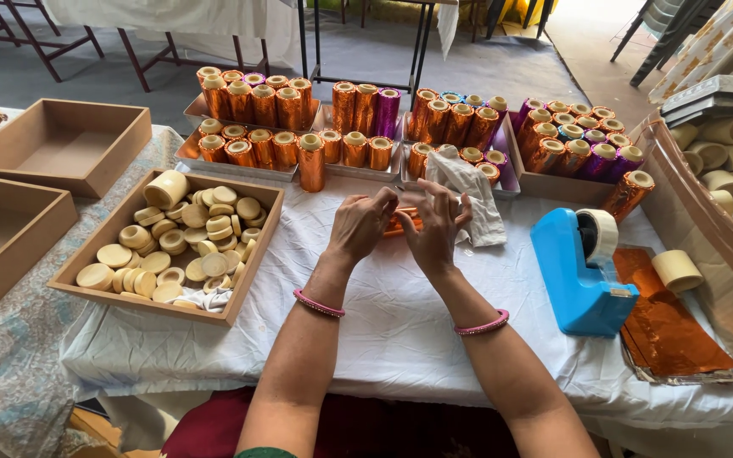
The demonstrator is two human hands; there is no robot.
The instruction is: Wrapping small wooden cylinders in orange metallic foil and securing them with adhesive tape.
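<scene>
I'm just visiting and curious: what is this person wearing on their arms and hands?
Both forearms are bare, with no sleeves in view. The left hand and right hand wear no gloves. Each wrist carries a thin pink bangle: the left bangle and the right bangle. No rings can be made out.

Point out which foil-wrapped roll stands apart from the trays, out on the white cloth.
The orange foil-wrapped roll at the far right, standing tilted on the white cloth behind the blue tape dispenser; the other upright rolls sit in trays.
</scene>
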